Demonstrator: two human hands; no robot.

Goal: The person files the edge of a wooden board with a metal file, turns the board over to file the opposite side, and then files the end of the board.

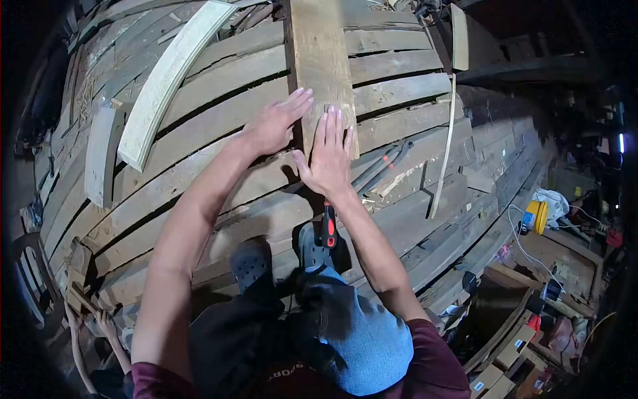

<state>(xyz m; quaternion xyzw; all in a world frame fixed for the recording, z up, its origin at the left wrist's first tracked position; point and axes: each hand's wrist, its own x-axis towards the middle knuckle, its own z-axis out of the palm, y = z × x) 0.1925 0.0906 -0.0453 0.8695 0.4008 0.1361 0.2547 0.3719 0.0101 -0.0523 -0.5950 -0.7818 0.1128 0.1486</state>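
A long light-brown board (323,50) runs away from me across the plank surface. My left hand (274,126) rests at the board's left edge, its fingers stretched toward the wood. Flat on the near part of the board lies my right hand (327,151), fingers extended and thumb out to the left. Beneath the right palm and wrist, a tool with a red and black handle (329,225) points toward me; most of its front is hidden by the hand. Whether the right hand grips it cannot be made out.
A curved pale board (174,83) and a shorter block (102,156) lie left. Dark bars (383,166) and a thin strip (446,146) are at right. Another person's hands (90,322) show lower left. A yellow tool (535,216) and wooden boxes (515,346) stand lower right.
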